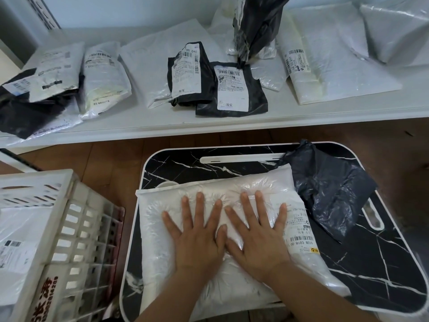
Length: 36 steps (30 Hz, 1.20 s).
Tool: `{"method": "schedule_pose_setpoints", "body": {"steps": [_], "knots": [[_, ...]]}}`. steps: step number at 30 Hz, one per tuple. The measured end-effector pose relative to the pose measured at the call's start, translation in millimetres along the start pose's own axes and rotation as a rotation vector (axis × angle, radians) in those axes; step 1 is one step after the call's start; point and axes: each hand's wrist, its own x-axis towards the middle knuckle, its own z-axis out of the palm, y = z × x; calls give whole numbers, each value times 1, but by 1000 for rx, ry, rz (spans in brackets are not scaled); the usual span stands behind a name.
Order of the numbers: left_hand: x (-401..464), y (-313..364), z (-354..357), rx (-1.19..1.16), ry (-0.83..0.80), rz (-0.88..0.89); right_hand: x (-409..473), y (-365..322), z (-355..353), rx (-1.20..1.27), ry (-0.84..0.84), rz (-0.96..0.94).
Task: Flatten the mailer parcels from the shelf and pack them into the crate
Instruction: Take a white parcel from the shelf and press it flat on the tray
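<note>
White mailer [234,273]: lower centre, on black tray [383,263]. Left hand [197,238], right hand [257,238]: side by side, fingers spread flat, pressing it. Crate [69,231]: lower left. Shelf [151,124]: top, more parcels

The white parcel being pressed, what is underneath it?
The white parcel lies on a black marble-patterned tray, with both hands flat on top. The tray surface directly beneath it is covered, so anything there stays hidden.

Both hands, left [197,238] and right [257,238], press flat on a white mailer [162,228] on the marble tray [371,263], crate [76,228] just left.
</note>
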Motion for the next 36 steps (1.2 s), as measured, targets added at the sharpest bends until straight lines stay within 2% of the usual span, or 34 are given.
{"method": "schedule_pose_setpoints", "body": {"steps": [14,36], "knots": [[3,-1,3,-39,-58,-12,1,1,2,26,-26,7],[2,-3,8,-33,-45,-14,1,2,2,72,-28,-2]]}}
